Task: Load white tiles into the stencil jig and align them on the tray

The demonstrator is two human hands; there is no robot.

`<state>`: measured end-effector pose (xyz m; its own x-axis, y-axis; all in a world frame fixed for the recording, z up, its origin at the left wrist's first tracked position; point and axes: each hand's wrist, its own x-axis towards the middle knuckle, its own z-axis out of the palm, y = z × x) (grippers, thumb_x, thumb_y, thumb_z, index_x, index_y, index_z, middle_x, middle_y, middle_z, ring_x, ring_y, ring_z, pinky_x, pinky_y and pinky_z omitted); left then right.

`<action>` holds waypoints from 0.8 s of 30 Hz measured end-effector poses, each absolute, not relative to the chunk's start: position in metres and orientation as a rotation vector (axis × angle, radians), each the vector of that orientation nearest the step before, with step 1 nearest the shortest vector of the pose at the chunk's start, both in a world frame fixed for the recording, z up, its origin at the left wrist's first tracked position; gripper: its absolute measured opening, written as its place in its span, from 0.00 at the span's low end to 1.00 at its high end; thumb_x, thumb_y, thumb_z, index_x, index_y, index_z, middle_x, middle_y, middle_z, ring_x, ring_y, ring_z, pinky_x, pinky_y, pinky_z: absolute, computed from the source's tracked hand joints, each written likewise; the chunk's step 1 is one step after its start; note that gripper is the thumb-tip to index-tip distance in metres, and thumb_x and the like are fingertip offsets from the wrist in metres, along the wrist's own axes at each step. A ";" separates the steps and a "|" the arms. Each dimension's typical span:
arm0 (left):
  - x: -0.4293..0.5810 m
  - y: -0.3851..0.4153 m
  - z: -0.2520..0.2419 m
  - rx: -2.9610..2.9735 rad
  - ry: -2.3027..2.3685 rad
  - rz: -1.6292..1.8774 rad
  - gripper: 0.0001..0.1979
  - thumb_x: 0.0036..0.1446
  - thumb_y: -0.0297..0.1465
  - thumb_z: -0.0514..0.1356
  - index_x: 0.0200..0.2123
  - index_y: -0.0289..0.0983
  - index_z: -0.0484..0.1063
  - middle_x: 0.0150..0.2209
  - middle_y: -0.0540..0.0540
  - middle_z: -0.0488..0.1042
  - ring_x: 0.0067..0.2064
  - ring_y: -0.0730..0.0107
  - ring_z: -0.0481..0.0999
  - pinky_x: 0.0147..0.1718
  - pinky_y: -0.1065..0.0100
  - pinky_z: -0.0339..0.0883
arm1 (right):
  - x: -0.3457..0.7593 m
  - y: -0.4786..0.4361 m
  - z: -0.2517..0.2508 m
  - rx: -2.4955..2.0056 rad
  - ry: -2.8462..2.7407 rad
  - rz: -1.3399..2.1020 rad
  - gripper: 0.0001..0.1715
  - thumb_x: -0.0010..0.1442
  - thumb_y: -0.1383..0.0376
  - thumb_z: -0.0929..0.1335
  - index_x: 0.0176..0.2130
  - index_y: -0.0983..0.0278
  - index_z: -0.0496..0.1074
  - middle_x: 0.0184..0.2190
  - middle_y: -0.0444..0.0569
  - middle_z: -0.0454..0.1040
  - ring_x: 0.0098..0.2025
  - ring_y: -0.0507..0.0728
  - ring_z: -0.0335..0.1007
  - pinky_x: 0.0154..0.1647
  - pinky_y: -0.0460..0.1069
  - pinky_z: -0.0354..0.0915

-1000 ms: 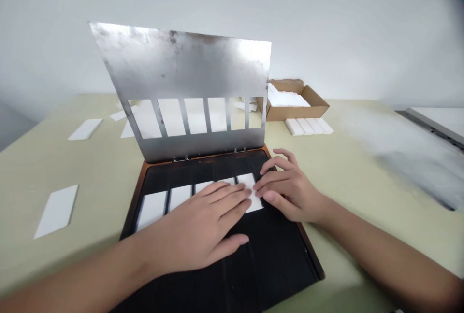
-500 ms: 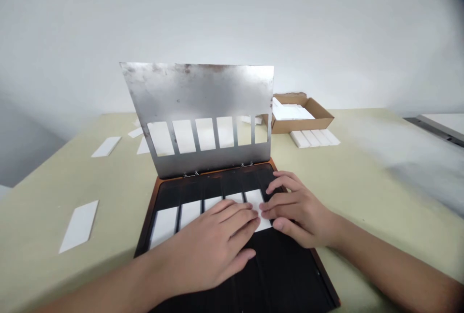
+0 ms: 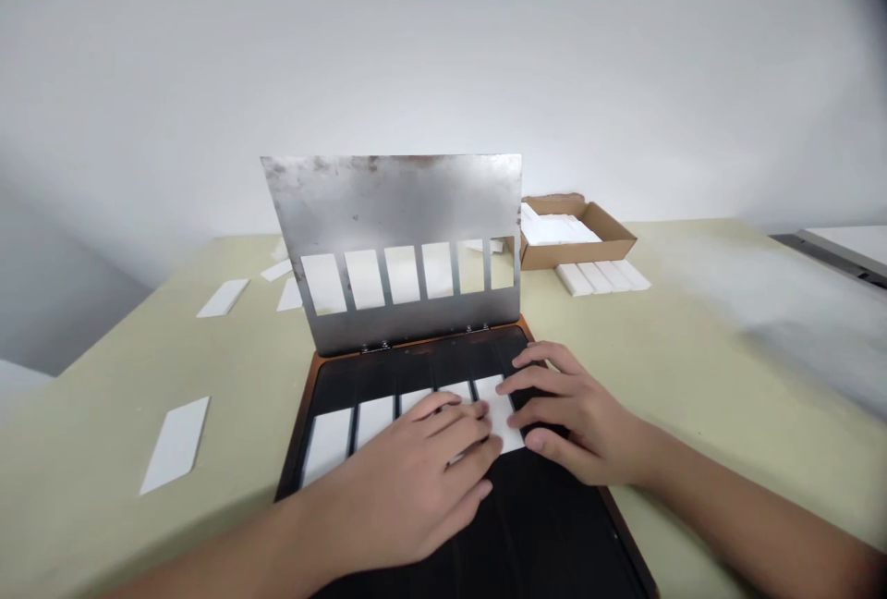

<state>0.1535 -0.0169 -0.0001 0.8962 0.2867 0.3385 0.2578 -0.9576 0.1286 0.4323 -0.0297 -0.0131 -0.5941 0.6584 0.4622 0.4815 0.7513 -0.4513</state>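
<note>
A black tray (image 3: 533, 525) with an orange-brown edge lies before me, holding a row of white rectangular cards. Hinged at its back, a grey metal plate (image 3: 402, 201) stands raised, with a row of rectangular cut-outs. My left hand (image 3: 430, 479) lies over the middle cards, palm down and fingers stretched, its fingertips at the rightmost white card (image 3: 508, 435). From the right, my right hand (image 3: 582, 414) rests spread fingertips on that same card and the tray beside it. Neither hand grips anything. Parts of the middle cards are hidden under my left hand.
A cardboard box (image 3: 554, 256) of white pieces stands at the back right, with several white blocks (image 3: 602, 278) in front of it. Loose white cards lie on the pale table at left, including a near one (image 3: 175, 446). A wall rises behind.
The view has shifted, so the tray and table sit slightly lower and further right. The fingers of both hands have parted a little over the rightmost card.
</note>
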 end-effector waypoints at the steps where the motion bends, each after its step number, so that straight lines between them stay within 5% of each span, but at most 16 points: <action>1: 0.153 -0.017 0.001 2.970 0.434 0.540 0.16 0.73 0.32 0.58 0.60 0.34 0.74 0.53 0.39 0.80 0.60 0.55 0.77 0.64 0.54 0.66 | 0.433 -0.030 -0.014 -0.876 -2.325 0.366 0.15 0.72 0.59 0.68 0.49 0.62 0.82 0.56 0.51 0.78 0.65 0.65 0.60 0.67 0.63 0.60; 5: 0.153 -0.017 0.001 2.938 0.447 0.500 0.16 0.73 0.31 0.57 0.59 0.34 0.74 0.52 0.37 0.79 0.60 0.53 0.75 0.65 0.52 0.68 | 0.433 -0.030 -0.018 -0.958 -2.373 0.346 0.18 0.73 0.59 0.67 0.58 0.58 0.79 0.63 0.50 0.74 0.69 0.67 0.55 0.70 0.65 0.58; 10: 0.153 -0.016 0.007 3.029 0.485 0.544 0.21 0.72 0.32 0.58 0.65 0.37 0.71 0.63 0.35 0.73 0.67 0.47 0.71 0.66 0.46 0.67 | 0.430 -0.031 -0.013 -0.988 -2.433 0.279 0.14 0.73 0.58 0.68 0.53 0.58 0.80 0.63 0.48 0.75 0.69 0.66 0.57 0.70 0.66 0.57; 13: 0.138 -0.011 0.017 3.119 0.726 0.488 0.27 0.74 0.40 0.58 0.72 0.42 0.64 0.71 0.34 0.65 0.70 0.39 0.67 0.63 0.39 0.67 | 0.425 -0.032 -0.007 -1.033 -2.471 0.237 0.14 0.74 0.57 0.67 0.52 0.58 0.81 0.64 0.47 0.75 0.71 0.67 0.56 0.72 0.68 0.53; 17: 0.082 -0.017 0.018 3.005 1.212 0.356 0.40 0.73 0.50 0.56 0.78 0.40 0.47 0.74 0.34 0.60 0.72 0.43 0.65 0.63 0.46 0.69 | 0.415 -0.034 0.000 -1.110 -2.510 0.257 0.18 0.75 0.54 0.65 0.53 0.59 0.80 0.65 0.48 0.75 0.71 0.66 0.60 0.75 0.69 0.48; 19: 0.051 -0.033 0.007 3.025 1.254 0.362 0.45 0.71 0.52 0.58 0.79 0.42 0.41 0.74 0.36 0.60 0.73 0.45 0.65 0.64 0.51 0.68 | 0.410 -0.037 0.003 -1.123 -2.537 0.272 0.27 0.75 0.49 0.65 0.63 0.60 0.74 0.68 0.52 0.71 0.72 0.66 0.61 0.77 0.69 0.47; 21: 0.028 -0.055 -0.005 3.054 1.275 0.320 0.46 0.70 0.52 0.59 0.79 0.45 0.39 0.75 0.41 0.59 0.72 0.49 0.67 0.64 0.55 0.69 | 0.406 -0.044 0.005 -1.122 -2.606 0.318 0.42 0.74 0.45 0.65 0.75 0.61 0.57 0.73 0.57 0.64 0.75 0.66 0.58 0.78 0.69 0.46; 24: 0.014 -0.090 -0.019 3.144 1.243 0.392 0.49 0.68 0.53 0.60 0.80 0.41 0.39 0.74 0.41 0.61 0.70 0.49 0.70 0.61 0.57 0.71 | 0.403 -0.063 0.004 -1.133 -2.708 0.390 0.50 0.75 0.44 0.63 0.80 0.59 0.38 0.77 0.57 0.52 0.79 0.67 0.48 0.79 0.70 0.40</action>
